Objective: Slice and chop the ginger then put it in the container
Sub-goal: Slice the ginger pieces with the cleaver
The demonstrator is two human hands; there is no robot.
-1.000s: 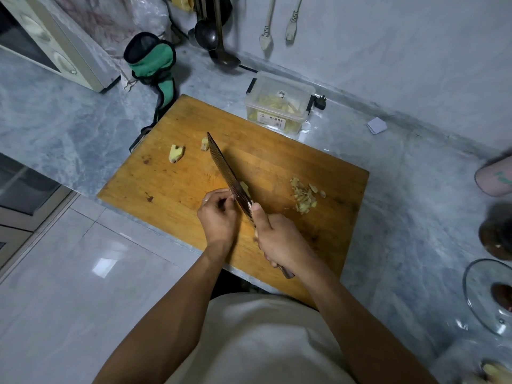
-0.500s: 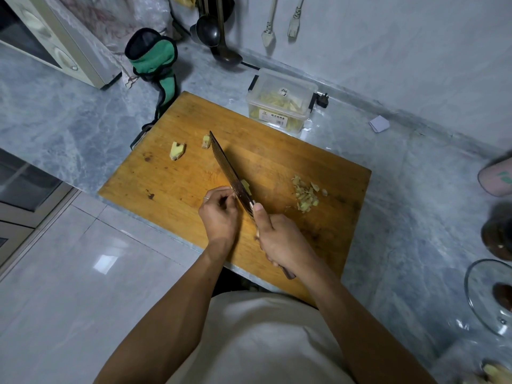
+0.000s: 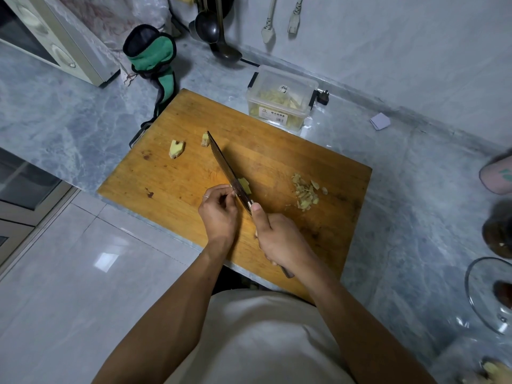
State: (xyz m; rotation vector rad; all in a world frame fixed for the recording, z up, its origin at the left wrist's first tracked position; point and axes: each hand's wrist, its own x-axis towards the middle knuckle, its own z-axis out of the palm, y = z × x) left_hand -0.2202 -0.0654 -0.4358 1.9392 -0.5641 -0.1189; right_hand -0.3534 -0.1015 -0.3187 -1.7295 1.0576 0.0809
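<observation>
On the wooden cutting board (image 3: 277,151), my right hand (image 3: 279,236) grips the handle of a cleaver (image 3: 225,169) whose blade points away to the upper left. A small ginger piece (image 3: 245,186) shows just right of the blade. My left hand (image 3: 219,214) is curled against the blade's left side, pinching what it holds; that part is hidden. A pile of chopped ginger (image 3: 304,192) lies to the right. Two uncut ginger chunks, one (image 3: 176,148) and another (image 3: 205,139), sit at the board's far left. A clear plastic container (image 3: 281,99) with ginger strips stands behind the board.
A green and black oven mitt (image 3: 155,65) lies left of the board's far corner. Ladles (image 3: 213,31) hang at the wall, a microwave (image 3: 41,37) stands far left. A glass lid (image 3: 490,295) and a dark jar (image 3: 498,234) sit at the right.
Both hands stay in place with the cleaver at the same ginger piece; the view has shifted only slightly. The chopped pile and loose chunks have not moved.
</observation>
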